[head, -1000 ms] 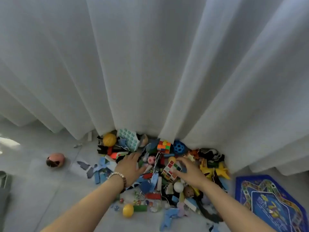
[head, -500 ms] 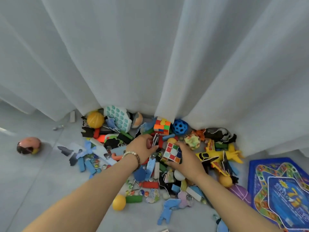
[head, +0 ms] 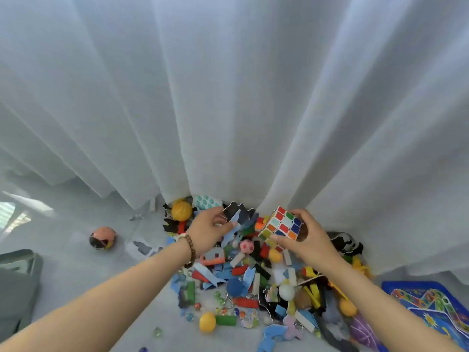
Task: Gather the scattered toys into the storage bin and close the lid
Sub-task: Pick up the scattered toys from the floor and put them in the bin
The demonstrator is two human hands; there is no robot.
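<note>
Your right hand (head: 308, 240) grips the white-framed multicoloured puzzle cube (head: 281, 224), held just above the toy pile (head: 253, 275) at the foot of the white curtain (head: 228, 97). The cube is tilted with one corner toward you; it has no long axis. Your left hand (head: 206, 231) pinches flat blue and black foam cut-outs (head: 237, 218). Progress looks barely begun: the pile is unbinned. The grey container (head: 17, 265) far left may be the bin; no lid in view.

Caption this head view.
Right hand holds a white-edged multicoloured puzzle cube, left hand grips flat blue and black cutouts, above scattered toys by a white curtain.
</note>
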